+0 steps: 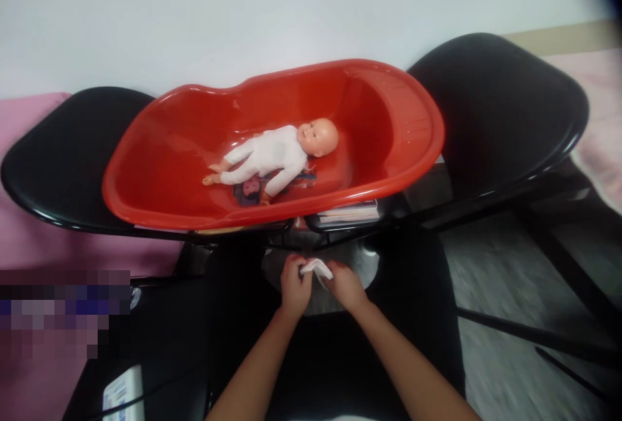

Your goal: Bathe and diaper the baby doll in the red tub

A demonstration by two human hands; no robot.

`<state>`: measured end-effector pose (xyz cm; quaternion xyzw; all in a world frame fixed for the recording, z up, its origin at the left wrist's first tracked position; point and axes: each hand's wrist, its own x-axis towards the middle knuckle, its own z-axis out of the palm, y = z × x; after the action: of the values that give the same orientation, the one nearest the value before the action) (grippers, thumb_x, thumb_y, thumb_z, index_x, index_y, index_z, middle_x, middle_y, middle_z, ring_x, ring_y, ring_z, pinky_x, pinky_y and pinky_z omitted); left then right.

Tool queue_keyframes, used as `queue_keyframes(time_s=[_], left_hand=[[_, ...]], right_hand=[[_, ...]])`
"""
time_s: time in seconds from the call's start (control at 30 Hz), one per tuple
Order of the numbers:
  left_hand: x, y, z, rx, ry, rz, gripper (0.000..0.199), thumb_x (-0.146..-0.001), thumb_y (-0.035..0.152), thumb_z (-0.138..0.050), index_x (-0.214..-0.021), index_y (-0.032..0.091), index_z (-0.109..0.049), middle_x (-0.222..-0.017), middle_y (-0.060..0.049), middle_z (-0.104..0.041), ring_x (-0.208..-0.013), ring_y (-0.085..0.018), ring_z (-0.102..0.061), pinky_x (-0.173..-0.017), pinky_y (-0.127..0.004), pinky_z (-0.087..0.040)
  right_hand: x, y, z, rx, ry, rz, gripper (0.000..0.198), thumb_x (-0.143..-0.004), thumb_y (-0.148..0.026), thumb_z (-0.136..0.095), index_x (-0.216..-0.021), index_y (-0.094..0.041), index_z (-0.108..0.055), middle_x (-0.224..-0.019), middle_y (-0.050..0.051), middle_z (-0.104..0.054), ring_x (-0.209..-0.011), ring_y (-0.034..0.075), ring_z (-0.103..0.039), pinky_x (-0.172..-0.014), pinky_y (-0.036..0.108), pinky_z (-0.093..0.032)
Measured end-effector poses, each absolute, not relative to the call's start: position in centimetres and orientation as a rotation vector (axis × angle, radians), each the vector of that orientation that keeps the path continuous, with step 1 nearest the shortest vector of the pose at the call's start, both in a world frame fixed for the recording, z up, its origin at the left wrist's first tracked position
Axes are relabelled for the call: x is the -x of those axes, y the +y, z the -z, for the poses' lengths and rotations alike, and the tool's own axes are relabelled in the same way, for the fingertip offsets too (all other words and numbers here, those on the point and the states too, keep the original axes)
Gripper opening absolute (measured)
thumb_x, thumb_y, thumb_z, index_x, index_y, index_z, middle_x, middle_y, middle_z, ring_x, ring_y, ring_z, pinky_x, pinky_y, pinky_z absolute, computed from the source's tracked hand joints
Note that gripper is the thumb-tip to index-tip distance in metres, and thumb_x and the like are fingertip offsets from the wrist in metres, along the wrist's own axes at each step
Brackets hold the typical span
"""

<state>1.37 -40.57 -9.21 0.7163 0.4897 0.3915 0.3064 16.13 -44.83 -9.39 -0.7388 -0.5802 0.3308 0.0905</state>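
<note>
Between my two hands, low in front of my body, is a small folded white cloth (318, 268). My left hand (295, 285) pinches its left end, and my right hand (344, 285) grips the right end. Beyond them stands a red baby bathtub (184, 129). A bald baby doll (272, 151) in a white bodysuit lies on its back inside, head to the right and feet to the left. Printed pictures show on the tub floor beside the doll. Neither hand touches the tub or the doll.
The tub rests across black chairs, one seat (63, 155) jutting out left and another (500, 110) right. Papers (347, 212) lie under its near rim. A white box-like object (124, 395) sits at lower left, with a dark cable across it. Pink fabric (29, 123) hangs at the left.
</note>
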Motion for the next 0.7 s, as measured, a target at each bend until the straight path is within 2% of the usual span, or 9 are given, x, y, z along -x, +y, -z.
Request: queue_keyframes(time_s=[0.2, 0.33, 0.47, 0.53, 0.6, 0.7], left_hand=[[-1.3, -39.9, 9.4, -1.606, 1.502, -1.045, 0.005, -0.081, 0.02, -0.054, -0.086, 0.019, -0.052, -0.082, 0.0, -0.053, -0.077, -0.014, -0.051, -0.073, -0.026, -0.041], [-1.2, -39.4, 9.7, -1.42, 1.594, -1.048, 0.008, -0.079, 0.023, -0.057, -0.084, 0.02, -0.052, -0.077, 0.002, -0.053, -0.073, -0.014, -0.052, -0.071, -0.026, -0.042], [-0.6, -38.6, 10.6, -1.167, 1.655, -1.101, 0.014, -0.077, 0.029, -0.059, -0.086, 0.02, -0.053, -0.078, 0.002, -0.056, -0.073, -0.014, -0.054, -0.07, -0.027, -0.044], [-0.2, -38.2, 11.2, -1.055, 1.672, -1.12, 0.016, -0.076, 0.031, -0.06, -0.086, 0.019, -0.054, -0.078, 0.001, -0.058, -0.073, -0.015, -0.055, -0.07, -0.028, -0.045], [0.1, -37.8, 11.6, -0.987, 1.673, -1.12, 0.019, -0.075, 0.032, -0.061, -0.089, 0.019, -0.057, -0.079, 0.001, -0.06, -0.074, -0.015, -0.057, -0.072, -0.029, -0.046], [0.3, -37.6, 11.7, -0.99, 1.651, -1.073, 0.026, -0.076, 0.034, -0.061, -0.097, 0.019, -0.062, -0.089, -0.003, -0.066, -0.082, -0.017, -0.06, -0.077, -0.031, -0.047]], right_hand=[[-16.1, -44.7, 9.3, 2.289, -1.66, -0.958, 0.013, -0.082, -0.022, -0.053, -0.095, -0.021, -0.055, -0.083, 0.003, -0.068, -0.075, 0.018, -0.065, -0.059, 0.025, -0.031], [-16.0, -44.7, 9.1, 2.333, -1.677, -0.953, 0.018, -0.083, -0.037, -0.056, -0.096, -0.023, -0.056, -0.081, 0.002, -0.069, -0.074, 0.02, -0.065, -0.058, 0.025, -0.031], [-16.2, -44.9, 9.2, 2.312, -1.716, -0.968, 0.037, -0.085, -0.055, -0.048, -0.08, -0.022, -0.061, -0.079, 0.004, -0.068, -0.074, 0.02, -0.064, -0.058, 0.026, -0.032], [-16.6, -44.9, 9.4, 2.29, -1.698, -0.968, 0.038, -0.087, -0.053, -0.046, -0.075, -0.021, -0.062, -0.082, 0.005, -0.068, -0.075, 0.019, -0.063, -0.059, 0.025, -0.033], [-16.9, -44.8, 9.6, 2.3, -1.642, -0.966, 0.032, -0.088, -0.045, -0.047, -0.077, -0.02, -0.063, -0.085, 0.006, -0.068, -0.077, 0.018, -0.063, -0.061, 0.025, -0.034], [-17.3, -44.5, 10.2, 2.313, -1.474, -1.04, 0.03, -0.09, -0.04, -0.045, -0.081, -0.017, -0.062, -0.079, 0.008, -0.067, -0.075, 0.018, -0.062, -0.064, 0.025, -0.036]])
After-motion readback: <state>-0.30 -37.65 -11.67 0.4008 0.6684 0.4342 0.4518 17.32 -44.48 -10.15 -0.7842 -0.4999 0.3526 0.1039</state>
